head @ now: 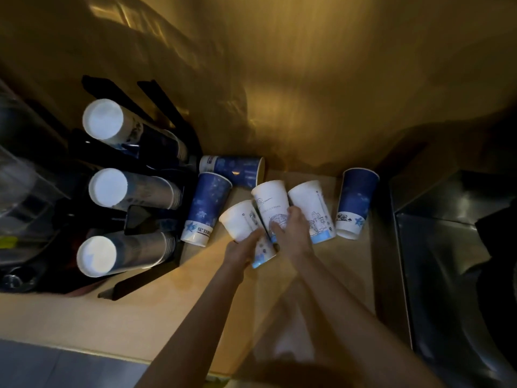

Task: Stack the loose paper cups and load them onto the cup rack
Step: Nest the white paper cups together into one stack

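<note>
Several loose paper cups stand or lie on the wooden counter [173, 298]. My left hand [242, 249] grips a white cup [241, 221] low on its side. My right hand [291, 229] holds a taller white cup [270, 201] with a line drawing, right beside the first. Another white cup [310, 208] stands just to the right. Further right is a blue cup [356, 200]. A second blue cup [208, 205] stands to the left, and a third blue cup [235, 166] lies on its side behind it. The black cup rack [156, 169] at the left carries three cup stacks [109, 187].
A golden wall [307, 79] rises right behind the cups. A dark steel sink [453, 261] lies at the right. Clear plastic containers [16, 191] sit at the far left beside the rack. The counter's front edge runs along the bottom left.
</note>
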`<state>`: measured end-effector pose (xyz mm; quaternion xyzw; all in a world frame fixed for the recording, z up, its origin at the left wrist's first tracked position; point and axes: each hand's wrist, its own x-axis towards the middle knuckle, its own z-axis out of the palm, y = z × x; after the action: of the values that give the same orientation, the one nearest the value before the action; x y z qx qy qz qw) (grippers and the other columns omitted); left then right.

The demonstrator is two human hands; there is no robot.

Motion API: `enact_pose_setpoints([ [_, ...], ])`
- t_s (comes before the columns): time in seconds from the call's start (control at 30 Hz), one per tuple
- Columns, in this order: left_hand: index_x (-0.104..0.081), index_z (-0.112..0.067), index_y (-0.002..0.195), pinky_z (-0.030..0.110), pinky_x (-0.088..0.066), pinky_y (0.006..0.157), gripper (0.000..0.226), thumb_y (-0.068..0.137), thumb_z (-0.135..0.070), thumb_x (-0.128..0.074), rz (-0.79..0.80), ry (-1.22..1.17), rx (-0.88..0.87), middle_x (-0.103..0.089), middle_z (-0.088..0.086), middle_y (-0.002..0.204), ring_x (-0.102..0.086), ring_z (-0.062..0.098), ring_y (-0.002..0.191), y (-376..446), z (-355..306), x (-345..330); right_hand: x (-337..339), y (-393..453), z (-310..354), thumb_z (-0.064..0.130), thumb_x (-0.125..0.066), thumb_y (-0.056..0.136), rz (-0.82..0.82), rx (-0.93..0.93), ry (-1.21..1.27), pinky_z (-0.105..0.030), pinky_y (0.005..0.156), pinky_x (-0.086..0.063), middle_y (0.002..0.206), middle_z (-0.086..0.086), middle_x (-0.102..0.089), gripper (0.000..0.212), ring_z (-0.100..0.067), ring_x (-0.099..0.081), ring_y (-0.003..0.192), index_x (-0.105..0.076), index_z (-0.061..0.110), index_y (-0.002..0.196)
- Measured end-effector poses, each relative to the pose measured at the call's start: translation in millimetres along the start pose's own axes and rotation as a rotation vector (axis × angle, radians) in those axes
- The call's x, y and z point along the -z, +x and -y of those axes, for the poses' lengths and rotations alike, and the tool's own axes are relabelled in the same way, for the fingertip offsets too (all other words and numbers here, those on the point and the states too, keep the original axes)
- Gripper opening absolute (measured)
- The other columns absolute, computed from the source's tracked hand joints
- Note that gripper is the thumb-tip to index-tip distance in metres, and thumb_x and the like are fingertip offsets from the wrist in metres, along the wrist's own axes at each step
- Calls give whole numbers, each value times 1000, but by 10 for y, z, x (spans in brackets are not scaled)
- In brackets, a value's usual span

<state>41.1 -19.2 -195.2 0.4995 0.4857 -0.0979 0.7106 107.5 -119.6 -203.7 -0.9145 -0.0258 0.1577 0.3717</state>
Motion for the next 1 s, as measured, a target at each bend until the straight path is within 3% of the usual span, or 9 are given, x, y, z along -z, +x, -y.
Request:
enact_pose_setpoints([
  [0.13,-60,-10,92,28,-50,63,26,75,-24,-73,-67,114,-70,-66,16,106,-61,26,86,64,3,-4,-13,52,-29,35,-68,76,28,-77,66,-47,85,-52,115,-18,-59,51,-36,-57,104,-40,10,110],
  [0.23,-61,-14,84,28,-51,63,22,72,-26,-75,-84,145,-94,-68,15,102,-64,23,80,70,45,72,7,85,-20,36,-73,70,93,-112,102,-43,87,-51,118,-15,-61,62,-33,-58,105,-40,9,115],
  [0.33,-62,-14,87,26,-47,58,22,73,-26,-74,-54,143,-116,-67,11,98,-62,15,72,31,68,123,77,98,-8,40,-74,65,118,-115,85,-39,86,-49,117,-10,-63,69,-30,-60,104,-44,11,119],
  [0.43,-62,-12,95,28,-48,62,30,72,-28,-75,-57,167,-103,-67,11,102,-62,17,75,17,75,151,145,46,-42,40,-76,60,81,-68,189,-41,89,-50,119,-5,-64,82,-24,-61,104,-39,16,129],
  [0.6,-60,-9,100,34,-53,73,40,67,-21,-79,-37,263,-136,-67,14,106,-64,23,83,2,-72,198,134,-118,-187,13,-83,58,27,5,391,-27,88,-40,119,-4,-55,80,-14,-50,108,-41,12,126],
  [0.7,-60,-9,107,39,-54,81,54,60,-24,-82,-136,265,-301,-68,16,110,-64,27,92,-75,-212,236,40,-181,-327,7,-82,57,8,13,406,-21,90,-36,118,-5,-57,80,-17,-52,111,-43,12,127],
  [0.8,-49,-12,113,44,-55,83,74,51,-39,-78,-256,348,-621,-62,11,113,-59,23,100,-276,-378,234,-56,-230,-402,13,-83,56,-8,24,348,-23,93,-38,123,-5,-58,84,-18,-52,115,-42,14,130],
  [0.9,-46,-18,119,31,-50,87,78,52,-45,-74,-202,365,-956,-58,4,118,-55,15,108,-544,-514,160,-88,-220,-427,24,-83,58,-21,75,323,-25,96,-40,124,-3,-58,83,-16,-53,115,-42,18,130],
  [1.0,-46,-33,111,8,-43,86,64,55,-44,-73,-120,358,-1087,-57,-10,108,-51,-1,102,-765,-503,10,-65,-221,-410,25,-83,58,-2,67,322,-15,93,-41,123,3,-57,87,-10,-52,112,-39,21,133],
])
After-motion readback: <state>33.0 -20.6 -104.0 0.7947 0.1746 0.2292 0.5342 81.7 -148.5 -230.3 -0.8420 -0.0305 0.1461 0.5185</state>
